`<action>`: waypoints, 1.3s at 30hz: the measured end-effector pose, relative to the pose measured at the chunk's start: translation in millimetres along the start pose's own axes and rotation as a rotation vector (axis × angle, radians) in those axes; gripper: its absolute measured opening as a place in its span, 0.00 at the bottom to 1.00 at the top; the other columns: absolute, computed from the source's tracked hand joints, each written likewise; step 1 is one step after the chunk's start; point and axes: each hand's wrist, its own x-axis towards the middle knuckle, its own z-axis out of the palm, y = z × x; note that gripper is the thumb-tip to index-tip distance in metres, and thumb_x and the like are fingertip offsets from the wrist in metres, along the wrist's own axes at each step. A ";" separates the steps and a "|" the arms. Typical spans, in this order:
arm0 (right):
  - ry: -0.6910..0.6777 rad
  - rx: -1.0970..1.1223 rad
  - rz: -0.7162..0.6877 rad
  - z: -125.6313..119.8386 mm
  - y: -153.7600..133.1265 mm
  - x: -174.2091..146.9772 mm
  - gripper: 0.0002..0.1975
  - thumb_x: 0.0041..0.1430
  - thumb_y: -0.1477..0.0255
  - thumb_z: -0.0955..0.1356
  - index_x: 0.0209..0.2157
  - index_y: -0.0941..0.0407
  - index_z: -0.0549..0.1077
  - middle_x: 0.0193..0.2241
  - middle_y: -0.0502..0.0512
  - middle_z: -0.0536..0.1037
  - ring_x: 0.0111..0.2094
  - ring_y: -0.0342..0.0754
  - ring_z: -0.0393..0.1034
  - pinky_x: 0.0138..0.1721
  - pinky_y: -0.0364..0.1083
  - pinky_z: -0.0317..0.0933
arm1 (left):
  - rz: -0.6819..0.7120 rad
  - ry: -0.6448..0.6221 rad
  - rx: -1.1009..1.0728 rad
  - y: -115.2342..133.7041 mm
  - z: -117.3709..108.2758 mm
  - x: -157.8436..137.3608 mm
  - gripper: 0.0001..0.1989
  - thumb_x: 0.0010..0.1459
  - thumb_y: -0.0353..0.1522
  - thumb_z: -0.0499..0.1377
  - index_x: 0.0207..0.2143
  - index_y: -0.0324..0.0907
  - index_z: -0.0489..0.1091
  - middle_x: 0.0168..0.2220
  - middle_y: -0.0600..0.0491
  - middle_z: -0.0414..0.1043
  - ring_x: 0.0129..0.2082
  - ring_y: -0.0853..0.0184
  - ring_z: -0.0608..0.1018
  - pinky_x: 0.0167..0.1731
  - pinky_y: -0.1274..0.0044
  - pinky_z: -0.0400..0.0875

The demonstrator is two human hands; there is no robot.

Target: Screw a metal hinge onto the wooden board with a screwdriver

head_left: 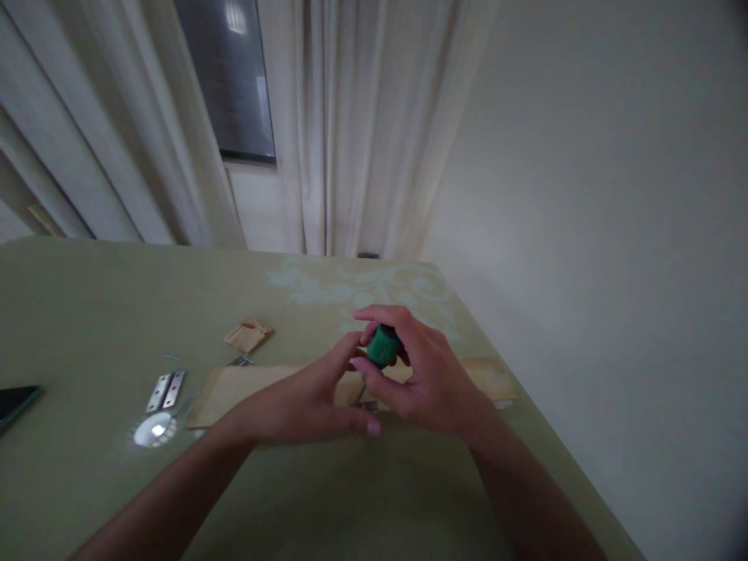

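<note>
Head cam: 2 bare hands are seen over the table. 1 screwdriver (pixel 382 347) w/ a green handle is clamped b/w the thumb and fingers of the right hand (pixel 432 375), shaft pointed down at 1 small metal piece (pixel 368 406) nr the board's near edge. The left hand (pixel 307 397) is held just beside the handle, thumb and fingers spread apart; whether the handle is touched by its fingertips can't be told tbh. 1 long wooden board (pixel 234 389) is laid crosswise under both, its middle mostly hidden.

Other stuff, counted: 2 metal plates (pixel 166 391) w/ holes, set side by side off the board's left end; 1 bright round disc (pixel 155 429) just nearer; 1 small wooden piece (pixel 248 335) past the board; 1 tiny bluish strip (pixel 171 357) nr the plates; some thin metal bits (pixel 241 361) at the board's far edge, too blurry to be counted; 1 dark flat object (pixel 16 403) cut off at far left.

Surface: greenish tabletop (pixel 105 304), pale swirls printed nr the far right corner. Room: cream curtains (pixel 374 132) are hung behind, 1 dark window (pixel 231 86) left uncovered b/w them; plain pale wall (pixel 613 218) on the right.
</note>
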 end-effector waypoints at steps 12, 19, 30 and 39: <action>0.174 -0.023 0.025 -6.2 -2.6 -0.4 0.23 0.67 0.73 0.75 0.59 0.47 0.69 0.37 0.45 0.80 0.32 0.41 0.75 0.37 0.42 0.70 | -0.172 -0.055 0.277 -17.0 -14.3 3.8 0.14 0.61 0.37 0.71 0.46 0.44 0.75 0.39 0.56 0.78 0.39 0.63 0.79 0.41 0.73 0.72; 0.386 -0.127 0.023 -27.3 -3.2 -1.4 0.21 0.66 0.71 0.76 0.57 0.48 0.71 0.35 0.44 0.79 0.29 0.42 0.73 0.34 0.43 0.70 | -0.090 -0.196 0.670 -6.6 3.3 8.0 0.11 0.67 0.22 0.62 0.39 0.43 0.83 0.42 0.51 0.82 0.43 0.63 0.83 0.43 0.74 0.71; 0.210 -0.335 -0.002 -20.9 18.5 1.9 0.17 0.71 0.69 0.73 0.58 0.50 0.71 0.36 0.48 0.83 0.30 0.44 0.76 0.36 0.44 0.70 | 0.139 -0.163 1.289 -21.2 30.5 5.1 0.04 0.66 0.25 0.69 0.37 0.41 0.80 0.36 0.47 0.83 0.40 0.57 0.84 0.37 0.71 0.71; 0.049 -0.384 -0.114 -9.5 22.6 4.8 0.01 0.73 0.71 0.71 0.43 0.53 0.74 0.35 0.52 0.83 0.36 0.48 0.79 0.40 0.46 0.68 | 0.074 -0.204 1.294 -10.8 26.2 5.0 0.04 0.68 0.25 0.67 0.38 0.41 0.80 0.38 0.48 0.84 0.40 0.56 0.85 0.37 0.68 0.71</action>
